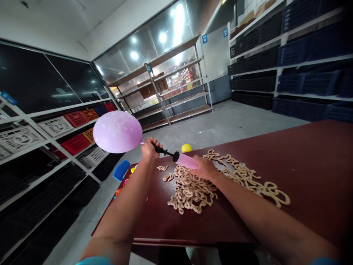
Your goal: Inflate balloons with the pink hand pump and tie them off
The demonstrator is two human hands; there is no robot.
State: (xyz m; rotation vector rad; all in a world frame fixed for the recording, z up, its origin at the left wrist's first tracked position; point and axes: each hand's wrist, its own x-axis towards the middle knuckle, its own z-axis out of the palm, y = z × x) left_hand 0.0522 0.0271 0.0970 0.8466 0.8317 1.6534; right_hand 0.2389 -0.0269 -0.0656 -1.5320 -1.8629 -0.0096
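Note:
A round, inflated purple balloon (117, 131) hangs off the pump's tip at the left, its neck at my left hand (150, 148). The fingers of that hand are wrapped round the black end of the hand pump, by the balloon neck. My right hand (204, 168) grips the pump's pink barrel (186, 161) at its far end. Between my hands the black rod of the pump shows. Below and beside my right hand, a pile of curly beige strands (193, 191) lies on the dark red table (160, 224).
A yellow balloon (186, 148) is at the table's far edge. Small coloured pieces lie at the table's left edge, near a blue stool (121, 170). Shelves with crates (77, 143) stand at the left, more at the right (306, 84), and a metal rack (165, 106) stands behind.

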